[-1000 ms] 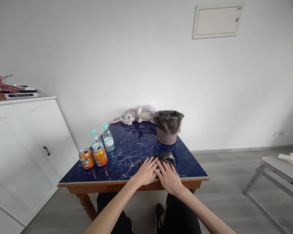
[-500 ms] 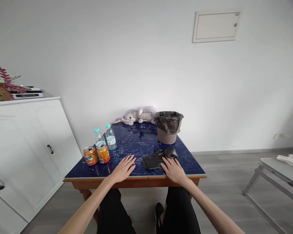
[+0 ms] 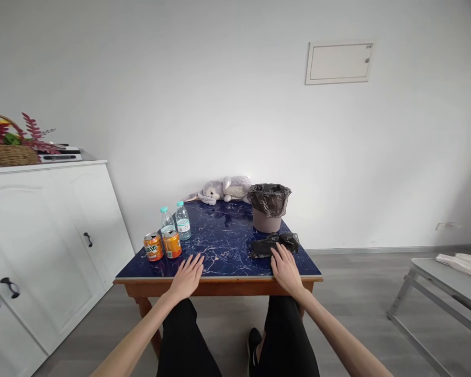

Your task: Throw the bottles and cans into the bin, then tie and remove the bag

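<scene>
My left hand (image 3: 187, 276) lies flat near the table's front edge, fingers spread, holding nothing. To its left stand two orange soda cans, one at the outside (image 3: 153, 247) and one beside it (image 3: 172, 245). Behind them are two clear bottles with teal caps, a left bottle (image 3: 167, 220) and a right bottle (image 3: 183, 222). My right hand (image 3: 286, 268) is open, its fingertips against a crumpled black plastic bag (image 3: 265, 246). Just behind that bag is a small bin (image 3: 267, 223) lined with a black bag (image 3: 270, 199).
A plush rabbit (image 3: 220, 191) lies at the back of the blue marbled table (image 3: 223, 246), by the wall. White cabinets (image 3: 55, 225) with a flower basket (image 3: 13, 154) on top stand left. At right is a grey folding table (image 3: 435, 272) with white cloth (image 3: 463, 267).
The black plastic bag on the table has shifted right and away from me, along with my right hand. My left hand has drawn slightly left. The camera view has tilted up a little.
</scene>
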The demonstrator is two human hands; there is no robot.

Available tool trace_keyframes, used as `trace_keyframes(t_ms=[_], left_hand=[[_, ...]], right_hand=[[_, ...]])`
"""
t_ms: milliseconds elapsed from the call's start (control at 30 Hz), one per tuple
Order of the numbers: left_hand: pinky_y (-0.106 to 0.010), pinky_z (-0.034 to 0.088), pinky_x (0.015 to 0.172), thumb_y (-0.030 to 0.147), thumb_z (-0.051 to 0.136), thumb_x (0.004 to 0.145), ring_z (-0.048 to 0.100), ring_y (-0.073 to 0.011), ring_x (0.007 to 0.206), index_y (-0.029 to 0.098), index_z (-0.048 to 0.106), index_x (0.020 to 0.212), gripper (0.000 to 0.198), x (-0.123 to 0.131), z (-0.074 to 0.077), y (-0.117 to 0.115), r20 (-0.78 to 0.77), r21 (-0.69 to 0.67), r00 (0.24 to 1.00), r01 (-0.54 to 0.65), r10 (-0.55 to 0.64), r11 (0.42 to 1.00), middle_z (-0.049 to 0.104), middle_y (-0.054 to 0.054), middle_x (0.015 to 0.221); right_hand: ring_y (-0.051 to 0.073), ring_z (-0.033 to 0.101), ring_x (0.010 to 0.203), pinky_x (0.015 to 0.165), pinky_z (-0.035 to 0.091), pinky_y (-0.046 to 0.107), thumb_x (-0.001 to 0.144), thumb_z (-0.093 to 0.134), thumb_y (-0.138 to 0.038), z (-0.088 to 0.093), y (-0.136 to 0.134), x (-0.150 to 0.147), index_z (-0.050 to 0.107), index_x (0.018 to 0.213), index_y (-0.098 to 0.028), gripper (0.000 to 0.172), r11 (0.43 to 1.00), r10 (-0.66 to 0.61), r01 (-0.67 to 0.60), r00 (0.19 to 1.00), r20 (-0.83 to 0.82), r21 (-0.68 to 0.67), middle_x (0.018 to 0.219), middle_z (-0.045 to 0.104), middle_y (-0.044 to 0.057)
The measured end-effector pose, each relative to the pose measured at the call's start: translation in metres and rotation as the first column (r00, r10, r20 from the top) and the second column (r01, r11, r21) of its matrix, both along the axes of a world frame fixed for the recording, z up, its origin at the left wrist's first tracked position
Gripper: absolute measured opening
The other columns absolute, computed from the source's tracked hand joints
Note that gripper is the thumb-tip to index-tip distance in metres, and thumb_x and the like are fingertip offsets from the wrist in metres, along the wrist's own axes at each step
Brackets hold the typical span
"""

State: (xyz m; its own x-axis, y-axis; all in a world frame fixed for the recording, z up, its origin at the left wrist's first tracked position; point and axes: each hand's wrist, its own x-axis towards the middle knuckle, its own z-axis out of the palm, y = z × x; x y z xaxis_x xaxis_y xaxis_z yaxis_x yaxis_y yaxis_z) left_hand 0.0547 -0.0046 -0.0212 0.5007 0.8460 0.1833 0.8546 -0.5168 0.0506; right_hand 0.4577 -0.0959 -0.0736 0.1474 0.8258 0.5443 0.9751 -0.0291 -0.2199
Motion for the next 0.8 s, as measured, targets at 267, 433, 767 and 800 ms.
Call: trace_keyframes(t_ms=[267,433,767,800], left_hand=[[-0.055,0.017,0.13,0.063,0.016,0.105,0.019,-0.0374,0.164,0.014,0.035,0.167,0.081,0.015,-0.006,-0.024,-0.017,-0.027,0.991,-0.13,0.13,0.991,0.024,-0.013,0.176],[-0.059,0.013,0.13,0.073,0.009,0.101,0.012,-0.0408,0.164,0.006,0.027,0.168,0.097,0.03,-0.003,-0.031,-0.016,-0.093,0.975,-0.221,0.221,0.971,0.015,-0.02,0.176],[-0.059,0.009,0.13,0.089,0.014,0.09,0.002,-0.0423,0.164,0.002,0.018,0.169,0.117,0.039,0.013,-0.04,-0.023,-0.193,0.963,-0.267,0.268,0.944,0.006,-0.022,0.176],[-0.058,0.008,0.13,0.089,0.013,0.09,0.002,-0.0419,0.164,0.002,0.017,0.169,0.117,0.04,0.014,-0.041,-0.027,-0.195,0.963,-0.269,0.269,0.943,0.006,-0.022,0.176]], right_hand=[[0.038,0.038,0.156,0.124,0.031,0.058,0.11,0.023,-0.052,-0.014,-0.024,-0.059,0.052,0.157,-0.011,0.069,1.0,-0.008,0.008,1.0,0.003,0.001,0.163,0.047,0.023],[0.044,0.03,0.158,0.126,0.025,0.062,0.109,0.022,-0.058,-0.013,-0.032,-0.085,0.046,0.158,0.001,0.08,0.997,-0.044,0.044,0.999,-0.001,-0.071,0.166,0.038,0.03],[0.042,0.02,0.162,0.13,0.012,0.057,0.103,0.033,-0.07,0.008,-0.048,-0.112,0.035,0.165,-0.004,0.09,0.969,0.046,-0.033,0.998,0.045,-0.246,0.172,0.027,0.025],[0.042,0.019,0.162,0.13,0.012,0.057,0.103,0.033,-0.07,0.009,-0.048,-0.111,0.033,0.166,-0.004,0.091,0.964,0.049,-0.035,0.998,0.047,-0.262,0.173,0.026,0.025]])
